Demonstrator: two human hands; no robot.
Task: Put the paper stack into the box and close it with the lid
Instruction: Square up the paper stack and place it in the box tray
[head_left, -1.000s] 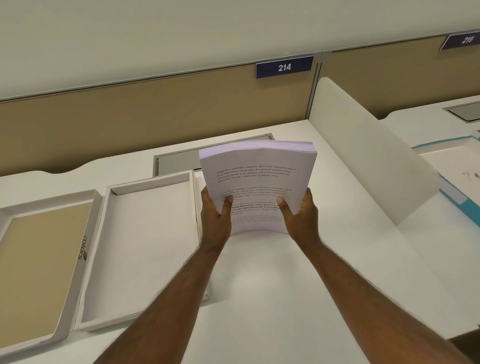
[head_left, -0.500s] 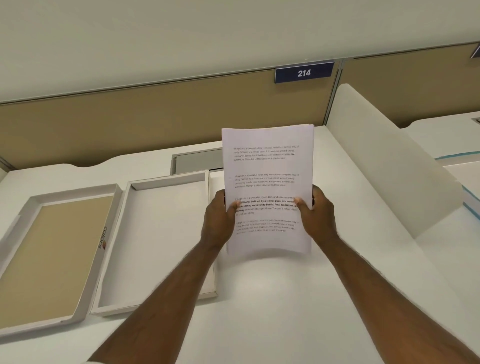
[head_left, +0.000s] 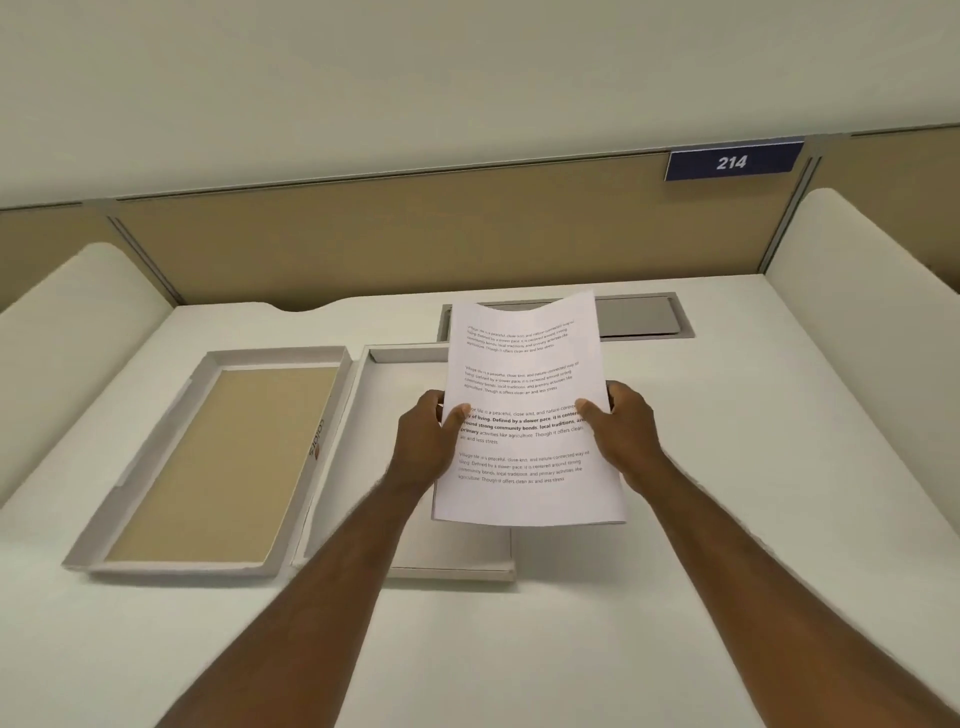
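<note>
Both hands hold the paper stack (head_left: 524, 415) in the air above the white surface (head_left: 727, 467). The left hand (head_left: 423, 441) grips the stack's left edge and the right hand (head_left: 621, 434) its right edge; on each, the thumb lies across the printed top sheet while the fingers (head_left: 613, 389) wrap behind, closed on the paper. The stack is tilted toward the camera, its far edge slightly bowed, with four blocks of printed text facing up.

Beneath and to the left of the stack lies the box (head_left: 395, 364), a shallow white open tray; the stack overlaps its right part but is not yet inside it. Just beside the box, to its left, rests the lid (head_left: 218, 467), inner side up, showing a tan interior and a white rim. A grey recessed panel (head_left: 639, 314) sits in the surface behind the stack. On the tan partition (head_left: 415, 234) at the rear is a blue plate (head_left: 732, 162) reading 214.
</note>
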